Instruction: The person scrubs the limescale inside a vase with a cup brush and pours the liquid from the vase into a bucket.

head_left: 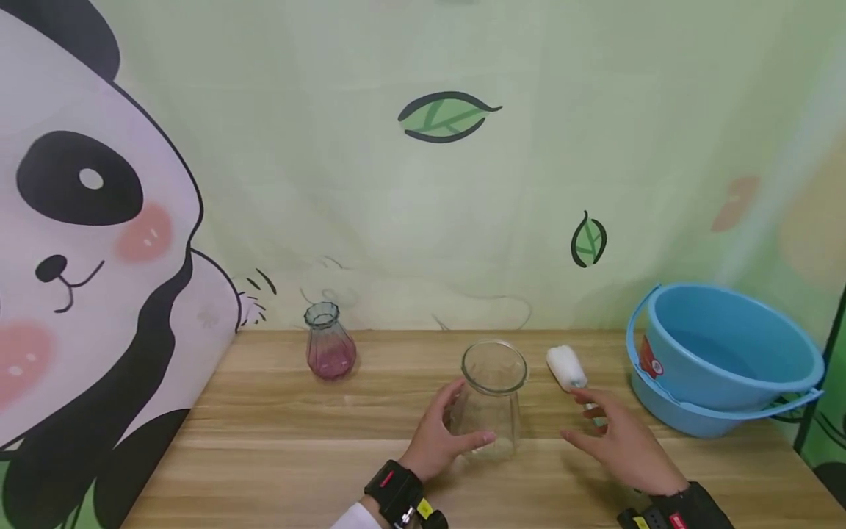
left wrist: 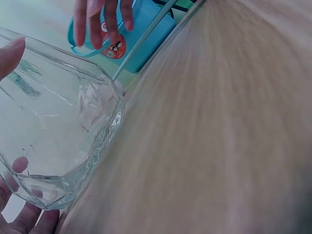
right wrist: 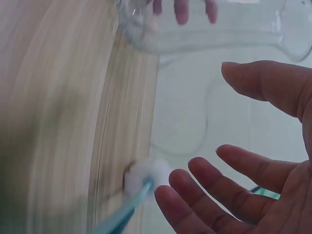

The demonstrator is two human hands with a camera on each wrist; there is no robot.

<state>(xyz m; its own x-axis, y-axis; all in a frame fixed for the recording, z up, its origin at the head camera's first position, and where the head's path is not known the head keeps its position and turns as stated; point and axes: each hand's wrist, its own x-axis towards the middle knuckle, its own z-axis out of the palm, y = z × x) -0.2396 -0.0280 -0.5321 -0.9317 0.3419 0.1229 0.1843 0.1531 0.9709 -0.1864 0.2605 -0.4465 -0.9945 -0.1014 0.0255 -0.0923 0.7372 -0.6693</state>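
A clear glass vase (head_left: 504, 415) with a wide round rim stands upright on the wooden table. My left hand (head_left: 439, 433) holds it from the left, thumb across the near side and fingers behind; in the left wrist view those fingers (left wrist: 34, 219) show by its base. To the vase's right, my right hand (head_left: 624, 444) hovers with fingers spread and nothing in its grasp. Just beyond those fingertips lies a white-headed sponge brush (head_left: 565, 366), its handle partly hidden by the hand. The right wrist view shows its light blue handle (right wrist: 119, 217) close beside the fingers.
A ribbed small vase (head_left: 330, 353), grey-blue above and pink below, stands at the back left. Blue basins (head_left: 720, 419), one with a carrying handle, sit at the right edge. A printed backdrop (head_left: 317, 162) with a panda rises behind the table (head_left: 264, 441).
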